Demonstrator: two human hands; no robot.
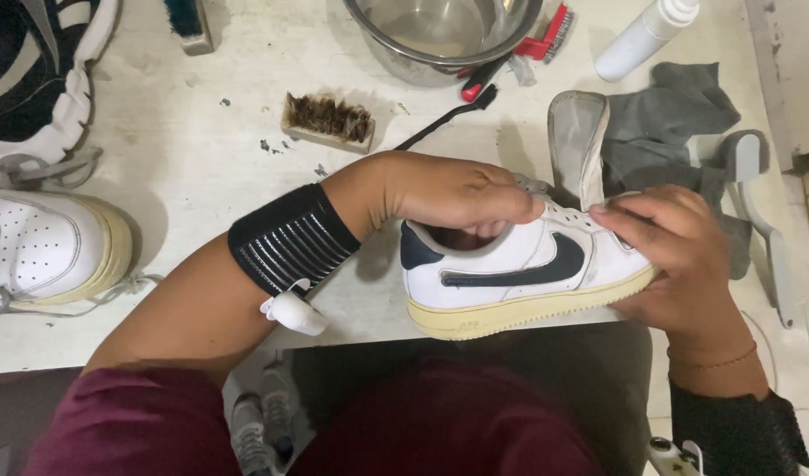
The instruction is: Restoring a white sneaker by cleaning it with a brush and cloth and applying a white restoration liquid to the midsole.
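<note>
white sneaker (510,282) with navy swoosh sits at the table (201,167) edge, below the steel bowl (439,35); left hand (448,194) grips its collar, right hand (669,256) clasps its toe.

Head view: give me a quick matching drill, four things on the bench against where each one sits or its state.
Things:
1. white sneaker
2. metal bowl
3. bristle brush
4. white bottle

Places or states:
A. lying at top right
B. held in both hands at the table edge
C. bristles up, left of the black-handled brush
D. top centre, beside a red brush

Pairs: 1-B, 2-D, 3-C, 4-A
</note>
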